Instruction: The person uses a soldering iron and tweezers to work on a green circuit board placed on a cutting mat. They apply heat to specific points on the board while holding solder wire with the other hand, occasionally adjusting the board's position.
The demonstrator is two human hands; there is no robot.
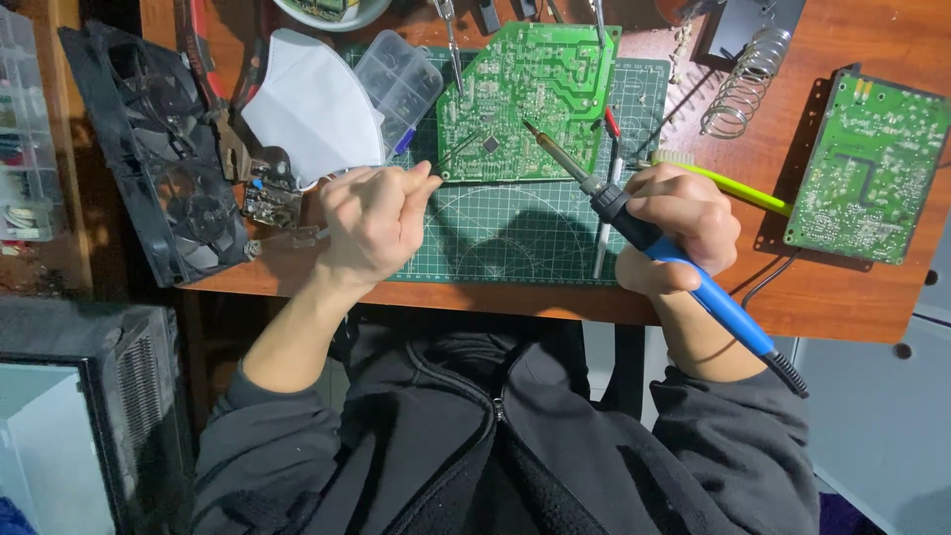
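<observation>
Nearest, the right hand is closed on a light, stiff blue soldering iron by its cool grip, hot tip over the rigid, fragile green circuit board mid-worktop, while the left hand pinches thin, bendy solder wire

A clear plastic compartment box lies tilted near the desk's back edge, left of the cutting mat's back left corner, its small cells holding dark bits too small to make out. A second clear organiser box, with coloured contents, stands off the desk's left edge. No labels, signs or screens show.
</observation>
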